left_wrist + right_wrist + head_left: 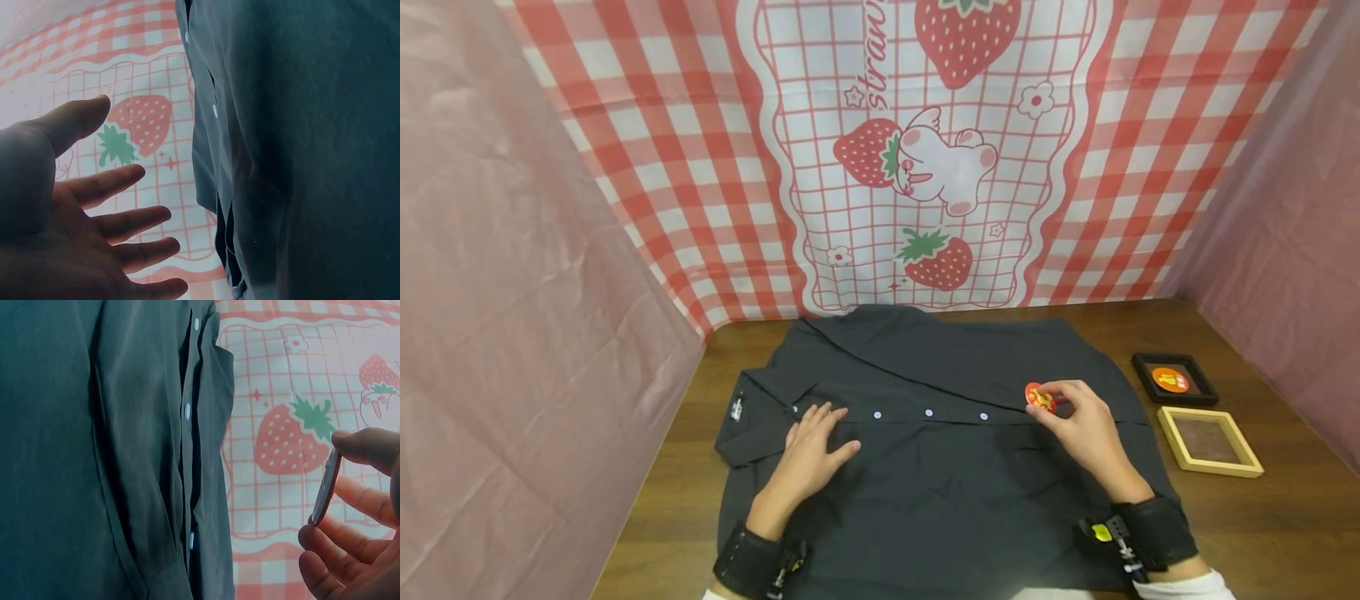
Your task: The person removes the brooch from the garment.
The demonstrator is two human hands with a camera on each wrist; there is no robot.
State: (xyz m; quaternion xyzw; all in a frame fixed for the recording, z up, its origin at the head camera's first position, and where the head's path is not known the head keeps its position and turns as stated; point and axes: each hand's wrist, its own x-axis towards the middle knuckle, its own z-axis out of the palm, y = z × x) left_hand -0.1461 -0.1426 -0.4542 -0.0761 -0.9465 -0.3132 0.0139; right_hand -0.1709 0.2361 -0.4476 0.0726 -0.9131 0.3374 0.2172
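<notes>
A dark grey button-up shirt (925,492) lies sideways on the table, its collar (767,408) at the left and a row of white buttons across the middle. Between thumb and fingers my right hand (1090,429) pinches a round red badge (1034,396) with a yellow design, held over the right part of the shirt. The right wrist view shows the badge (326,489) edge-on, its printed face hidden. Near the collar, my left hand (811,454) is spread over the button strip with nothing in it; its fingers appear straight and apart in the left wrist view.
Right of the shirt, a black frame (1142,379) holds a round orange-red piece (1170,380) with yellow marks. Just in front of it lies a pale yellow frame (1180,446). A checked strawberry cloth (700,183) hangs behind the wooden table (658,508), with pink cloth at both sides.
</notes>
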